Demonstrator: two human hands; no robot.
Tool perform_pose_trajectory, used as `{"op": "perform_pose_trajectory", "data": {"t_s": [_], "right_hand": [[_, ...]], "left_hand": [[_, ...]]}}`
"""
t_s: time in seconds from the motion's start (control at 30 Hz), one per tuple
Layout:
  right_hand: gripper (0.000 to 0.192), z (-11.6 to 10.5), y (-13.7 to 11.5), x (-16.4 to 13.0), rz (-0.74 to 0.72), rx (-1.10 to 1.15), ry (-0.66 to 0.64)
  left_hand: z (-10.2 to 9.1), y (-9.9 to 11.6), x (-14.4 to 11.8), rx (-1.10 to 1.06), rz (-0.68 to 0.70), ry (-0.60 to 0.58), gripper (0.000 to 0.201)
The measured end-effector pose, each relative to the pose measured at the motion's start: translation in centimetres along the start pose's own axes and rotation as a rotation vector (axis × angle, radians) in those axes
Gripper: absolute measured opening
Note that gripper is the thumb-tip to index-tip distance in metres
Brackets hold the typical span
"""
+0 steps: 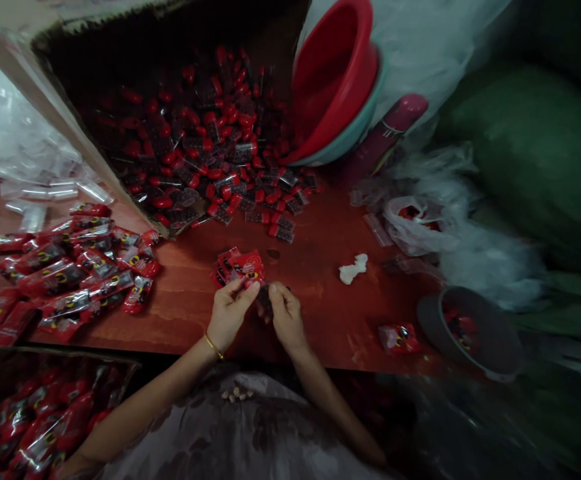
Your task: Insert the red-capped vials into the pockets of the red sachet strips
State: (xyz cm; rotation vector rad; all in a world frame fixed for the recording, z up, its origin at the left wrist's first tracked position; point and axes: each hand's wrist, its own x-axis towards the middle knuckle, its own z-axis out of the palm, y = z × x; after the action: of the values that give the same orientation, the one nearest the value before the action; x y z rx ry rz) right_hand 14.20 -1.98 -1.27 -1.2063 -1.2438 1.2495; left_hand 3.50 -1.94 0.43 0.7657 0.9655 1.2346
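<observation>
Close together over the table's near middle, my two hands are both closed. My left hand [230,313] pinches a red printed wrapper [251,265] between thumb and fingers. My right hand [285,315] is closed on a small clear container with dark contents [264,305], partly covered by the fingers. The container meets the wrapper's near end; whether it is inside cannot be made out. Just beyond my left hand lies a small stack of similar red wrappers [220,267]. A gold bracelet [214,347] circles my left wrist.
An open cardboard box [85,143] spills red-capped containers [225,180] onto the red table [315,267]. Wrapped packets [65,287] are piled left. Red basin [365,60], spray can [388,133], crumpled white piece [353,269], single packet [399,339] and grey bowl [500,353] stand right.
</observation>
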Motion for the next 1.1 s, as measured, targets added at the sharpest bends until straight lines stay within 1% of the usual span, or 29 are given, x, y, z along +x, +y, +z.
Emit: {"op": "perform_pose_trajectory", "data": {"t_s": [0.07,0.2,0.3,0.4,0.47,0.6,0.7,0.83,0.97,1.1], "right_hand": [[0.037,-0.3,-0.1,0.0,0.006,0.044,-0.025],[0.036,-0.4,-0.2,-0.5,-0.006,0.072,-0.026],[0.034,-0.1,-0.2,-0.7,-0.014,0.086,-0.027],[0.034,0.1,-0.2,-0.5,-0.011,0.102,0.005],[0.034,0.0,-0.2,-0.4,-0.008,0.086,0.008],[0.033,-0.3,-0.5,-0.6,0.006,0.003,-0.021],[0.032,-0.4,-0.7,-0.7,-0.001,-0.09,-0.025],[0.031,-0.8,-0.8,-0.5,-0.022,-0.165,-0.046],[0.028,-1.3,-0.7,-0.2,-0.029,-0.154,-0.011],[0.038,-1.7,-0.6,0.0,-0.028,-0.118,-0.027]], "left_hand": [[-0.2,0.4,-0.1,0.054,0.024,0.003,0.028],[-0.9,1.5,0.3,0.214,0.106,0.111,0.038],[-1.2,1.9,0.7,0.278,0.099,0.112,0.038],[-1.3,1.7,0.8,0.273,0.097,0.079,0.04],[-1.3,1.4,0.8,0.257,0.089,0.075,0.036],[-1.7,0.8,1.0,0.2,0.068,0.096,0.031],[-2.1,0.6,1.2,0.212,0.046,0.069,0.03],[-2.3,0.9,1.2,0.347,0.073,0.048,0.033],[-2.5,1.3,0.8,0.553,0.151,0.084,0.035],[-2.7,1.6,0.5,0.679,0.211,0.069,0.035]]}}
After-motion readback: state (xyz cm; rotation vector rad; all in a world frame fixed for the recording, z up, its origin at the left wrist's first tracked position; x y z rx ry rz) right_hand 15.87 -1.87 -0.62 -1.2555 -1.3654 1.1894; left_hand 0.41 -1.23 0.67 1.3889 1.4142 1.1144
